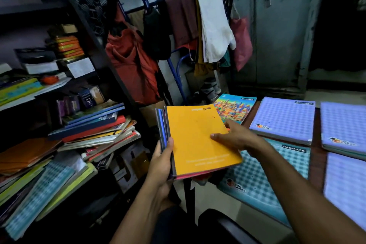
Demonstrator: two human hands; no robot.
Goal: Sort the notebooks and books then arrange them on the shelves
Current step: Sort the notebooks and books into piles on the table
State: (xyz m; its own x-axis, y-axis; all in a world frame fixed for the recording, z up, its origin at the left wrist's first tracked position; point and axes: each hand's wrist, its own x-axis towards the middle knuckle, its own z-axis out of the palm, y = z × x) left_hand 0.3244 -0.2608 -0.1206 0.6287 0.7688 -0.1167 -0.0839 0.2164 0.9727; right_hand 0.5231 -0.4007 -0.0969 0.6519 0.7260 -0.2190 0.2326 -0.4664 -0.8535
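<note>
Dark shelves [90, 31], left hand [161, 161] gripping rectangular notebook stack [164, 123], right hand [235, 136] pinching its smooth orange cover [196, 138]

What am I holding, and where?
An orange-topped stack of notebooks: left hand grips its left edge, right hand pinches its right edge.

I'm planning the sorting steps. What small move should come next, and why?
Probably the right hand lifts the orange notebook off the stack: its thumb is on that cover, the left hand grips the stack's edge, and purple notebooks lie grouped on the table.
</note>
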